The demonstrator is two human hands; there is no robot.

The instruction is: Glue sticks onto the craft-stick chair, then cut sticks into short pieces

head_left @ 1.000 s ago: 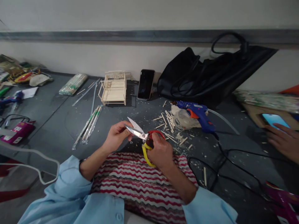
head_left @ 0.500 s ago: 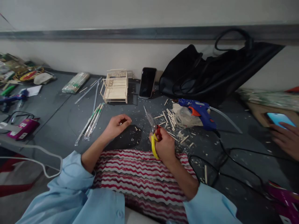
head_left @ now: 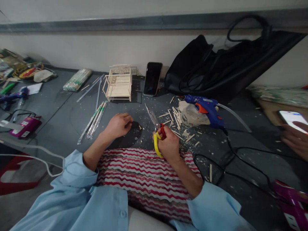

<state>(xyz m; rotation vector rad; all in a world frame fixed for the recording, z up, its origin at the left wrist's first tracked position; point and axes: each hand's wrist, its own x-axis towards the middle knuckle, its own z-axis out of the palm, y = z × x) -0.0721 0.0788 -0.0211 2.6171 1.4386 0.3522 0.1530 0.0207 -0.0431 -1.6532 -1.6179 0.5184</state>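
My right hand (head_left: 168,144) grips scissors (head_left: 157,136) with yellow and red handles; the blades are nearly together and point forward and left. My left hand (head_left: 119,124) is curled low over the dark table, palm down, with its fingers closed. Whatever is under those fingers, if anything, is hidden. Short cut sticks (head_left: 176,117) and chips lie just beyond my right hand. Ahead stands a small model made of thin wooden sticks (head_left: 119,86), like a little bench or bed frame. Wrapped sticks (head_left: 95,120) lie to the left of my left hand.
A blue glue gun (head_left: 207,109) rests on a plastic bag (head_left: 192,115), its black cord (head_left: 240,149) looping right. A phone (head_left: 152,78) leans near a black bag (head_left: 204,70). A striped cloth (head_left: 144,179) lies before me. Another person's hand (head_left: 295,138) holds a lit phone.
My left hand has turned more palm down, its fingertips now tucked from sight. The scissors remain in my right hand. The view has tilted slightly down.
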